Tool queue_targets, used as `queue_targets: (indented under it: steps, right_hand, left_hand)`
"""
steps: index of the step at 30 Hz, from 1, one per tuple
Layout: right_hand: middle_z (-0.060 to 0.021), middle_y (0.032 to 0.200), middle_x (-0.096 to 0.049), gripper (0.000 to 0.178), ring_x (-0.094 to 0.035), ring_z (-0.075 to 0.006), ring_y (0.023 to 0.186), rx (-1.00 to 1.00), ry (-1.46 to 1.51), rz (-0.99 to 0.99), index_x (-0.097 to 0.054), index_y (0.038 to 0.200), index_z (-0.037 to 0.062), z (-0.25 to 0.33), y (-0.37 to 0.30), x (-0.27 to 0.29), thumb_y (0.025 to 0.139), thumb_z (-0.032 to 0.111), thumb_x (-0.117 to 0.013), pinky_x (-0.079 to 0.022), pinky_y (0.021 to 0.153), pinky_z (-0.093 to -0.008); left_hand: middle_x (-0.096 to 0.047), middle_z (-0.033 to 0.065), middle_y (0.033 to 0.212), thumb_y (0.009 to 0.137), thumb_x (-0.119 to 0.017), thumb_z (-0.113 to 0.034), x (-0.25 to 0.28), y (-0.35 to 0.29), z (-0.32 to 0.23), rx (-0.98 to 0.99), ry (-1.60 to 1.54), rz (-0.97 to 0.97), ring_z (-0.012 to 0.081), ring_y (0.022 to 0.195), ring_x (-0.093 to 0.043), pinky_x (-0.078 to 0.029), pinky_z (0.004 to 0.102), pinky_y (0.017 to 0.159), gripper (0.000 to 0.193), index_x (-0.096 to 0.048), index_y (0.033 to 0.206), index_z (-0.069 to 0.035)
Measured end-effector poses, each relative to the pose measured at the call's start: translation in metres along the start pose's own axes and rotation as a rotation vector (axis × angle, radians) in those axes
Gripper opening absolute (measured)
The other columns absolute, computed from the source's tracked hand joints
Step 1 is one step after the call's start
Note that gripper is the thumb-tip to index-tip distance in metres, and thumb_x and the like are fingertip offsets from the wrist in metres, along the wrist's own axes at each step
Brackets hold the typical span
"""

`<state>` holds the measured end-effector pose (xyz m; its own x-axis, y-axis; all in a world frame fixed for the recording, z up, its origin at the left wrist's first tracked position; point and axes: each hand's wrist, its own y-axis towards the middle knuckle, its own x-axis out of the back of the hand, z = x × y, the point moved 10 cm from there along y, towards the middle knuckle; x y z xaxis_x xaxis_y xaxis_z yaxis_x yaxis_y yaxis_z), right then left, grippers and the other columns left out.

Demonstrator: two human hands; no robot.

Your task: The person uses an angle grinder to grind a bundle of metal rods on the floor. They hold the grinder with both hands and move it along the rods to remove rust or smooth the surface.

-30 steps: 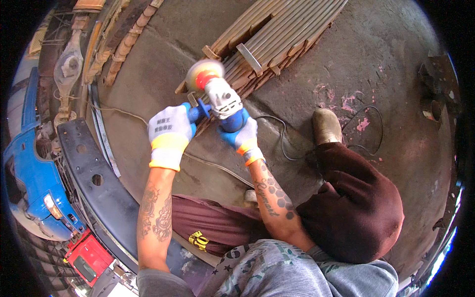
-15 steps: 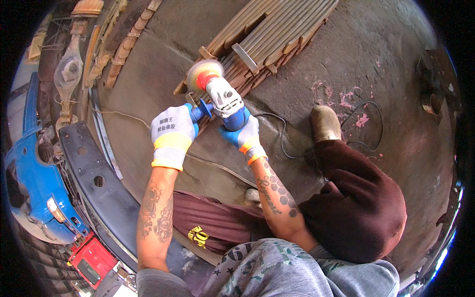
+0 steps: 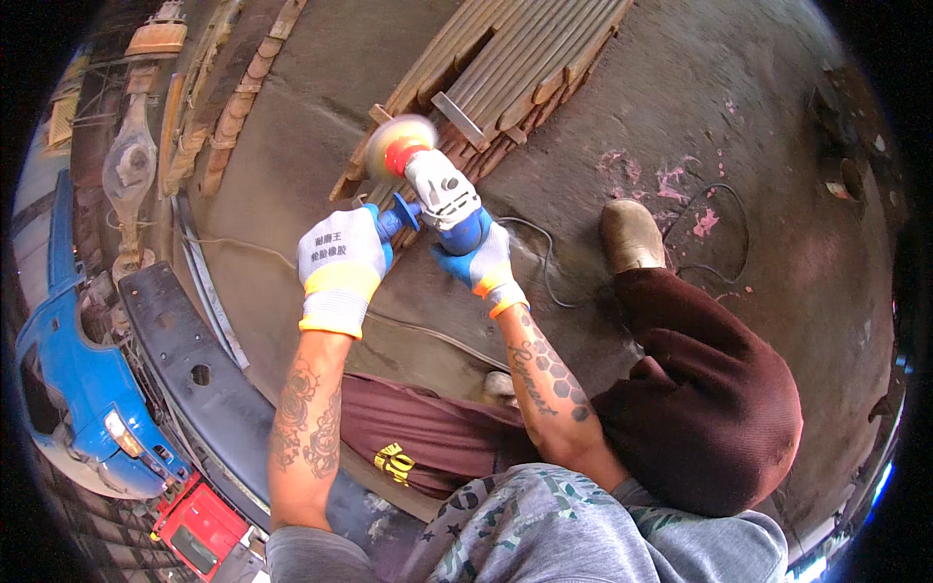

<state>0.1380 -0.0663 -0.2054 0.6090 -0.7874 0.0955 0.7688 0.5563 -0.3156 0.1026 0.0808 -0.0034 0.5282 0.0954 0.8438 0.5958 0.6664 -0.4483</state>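
Both my hands, in grey and blue gloves with yellow cuffs, hold an angle grinder (image 3: pixel 442 189) with a pale metal head and blue body. My left hand (image 3: pixel 342 251) is closed round its blue side handle (image 3: pixel 398 216). My right hand (image 3: pixel 483 262) grips the rear of the body. The round disc (image 3: pixel 400 144) at the front is blurred, with a red-orange centre. It overlaps the near end of a stack of rusty leaf springs (image 3: pixel 530 63) on the floor; I cannot tell whether it touches them. A flat metal clamp (image 3: pixel 460 120) crosses the stack.
A black cord (image 3: pixel 550 267) runs from the grinder over the floor (image 3: pixel 777 233), past my right boot (image 3: pixel 632 236). A pale cable (image 3: pixel 437 335) crosses under my arms. To the left lie a dark steel beam (image 3: pixel 185 335), an axle (image 3: pixel 129 170), more leaf springs (image 3: pixel 253 73) and a blue truck cab (image 3: pixel 87 389).
The view has shifted slightly, so the leaf springs appear farther left and the truck cab lower. My hands keep the same hold on the grinder, and its disc is blurred in both frames.
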Motion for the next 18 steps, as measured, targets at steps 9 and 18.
queue_targets:
  steps: [9, 18]
  right_hand:
    - [-0.0139, 0.125, -0.079, 0.075, -0.076, -0.0184, 0.111, 0.003, 0.125, 0.027, -0.067, 0.134, 0.0018, -0.001, 0.009, 0.002, 0.069, 0.027, -0.094, -0.059, 0.099, -0.0377]
    - [-0.0171, 0.121, -0.079, 0.078, -0.078, -0.0235, 0.110, -0.079, 0.030, 0.067, -0.067, 0.134, 0.0007, 0.010, 0.002, 0.014, 0.066, 0.030, -0.094, -0.061, 0.097, -0.0379]
  left_hand:
    - [-0.077, 0.0207, 0.093, 0.095, -0.069, -0.029, 0.008, 0.006, -0.011, -0.037, -0.018, -0.050, 0.0431, 0.092, -0.076, -0.060, 0.0551, 0.081, 0.017, -0.077, 0.096, -0.014]
    - [-0.077, 0.0215, 0.096, 0.096, -0.066, -0.032, -0.005, 0.002, -0.006, -0.019, -0.016, -0.007, 0.0445, 0.093, -0.075, -0.060, 0.0558, 0.082, 0.021, -0.077, 0.097, -0.014]
